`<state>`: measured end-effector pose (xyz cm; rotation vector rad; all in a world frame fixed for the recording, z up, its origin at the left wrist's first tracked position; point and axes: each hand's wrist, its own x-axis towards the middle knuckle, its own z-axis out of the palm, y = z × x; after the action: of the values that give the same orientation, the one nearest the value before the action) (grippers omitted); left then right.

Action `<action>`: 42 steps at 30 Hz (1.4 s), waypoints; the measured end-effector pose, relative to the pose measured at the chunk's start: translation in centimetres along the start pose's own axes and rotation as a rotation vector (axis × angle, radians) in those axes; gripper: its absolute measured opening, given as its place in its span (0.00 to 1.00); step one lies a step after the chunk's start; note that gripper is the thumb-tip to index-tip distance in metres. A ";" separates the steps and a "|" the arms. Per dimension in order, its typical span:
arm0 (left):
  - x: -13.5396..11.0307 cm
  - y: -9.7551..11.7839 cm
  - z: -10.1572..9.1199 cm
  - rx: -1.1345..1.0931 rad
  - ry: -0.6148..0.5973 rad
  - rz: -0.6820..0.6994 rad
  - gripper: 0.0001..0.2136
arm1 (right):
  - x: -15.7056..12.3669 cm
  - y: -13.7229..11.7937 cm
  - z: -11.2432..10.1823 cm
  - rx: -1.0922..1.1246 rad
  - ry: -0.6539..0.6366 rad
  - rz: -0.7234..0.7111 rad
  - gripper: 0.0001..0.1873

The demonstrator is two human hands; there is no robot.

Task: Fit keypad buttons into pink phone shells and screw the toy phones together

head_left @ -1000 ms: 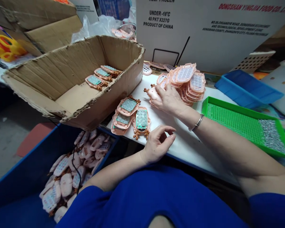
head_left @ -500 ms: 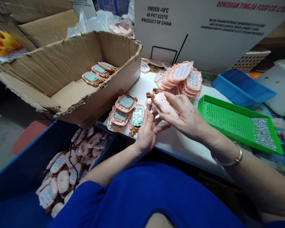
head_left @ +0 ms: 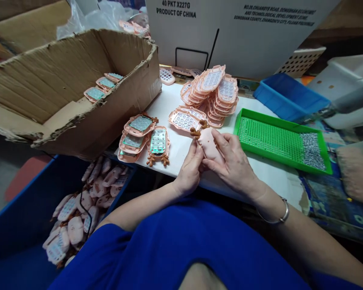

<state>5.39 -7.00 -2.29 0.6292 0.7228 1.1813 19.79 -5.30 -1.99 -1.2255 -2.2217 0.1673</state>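
Note:
A pink toy-phone shell with brown antlers (head_left: 208, 141) is held between both my hands near the front edge of the white table (head_left: 169, 105). My left hand (head_left: 190, 170) grips its near left side with curled fingers. My right hand (head_left: 233, 163) wraps over its right side, thumb on top. Just beyond lies a pink keypad front (head_left: 184, 119). A stack of pink keypad fronts (head_left: 214, 93) stands behind it. To the left lie three shells with green circuit boards (head_left: 143, 136).
A torn cardboard box (head_left: 78, 86) holding three board-fitted shells sits at left. A blue bin (head_left: 42, 209) below holds several toy phones. A green tray (head_left: 278, 141) with screws (head_left: 311, 150) lies at right, a blue tray (head_left: 288, 96) behind it. A white carton (head_left: 238, 28) stands at the back.
My right hand lifted the pink shell from beside the stack and brought it toward me. My left hand rose to meet it and now grips it too. The view shifted right.

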 end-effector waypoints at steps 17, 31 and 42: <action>-2.0 0.0 -1.8 0.586 -0.170 0.359 0.20 | -0.1 -1.4 -3.3 0.651 0.081 0.305 0.22; -1.3 -0.7 -1.9 0.602 -0.159 0.569 0.16 | -0.2 -1.3 -3.6 0.835 0.028 0.291 0.18; -1.5 -0.2 -1.6 0.679 -0.071 0.618 0.12 | -0.8 -1.8 -2.6 0.654 0.217 0.214 0.10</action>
<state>3.98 -8.45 -3.19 1.5352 0.9051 1.4583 20.23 -7.36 0.50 -1.0389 -1.6443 0.7435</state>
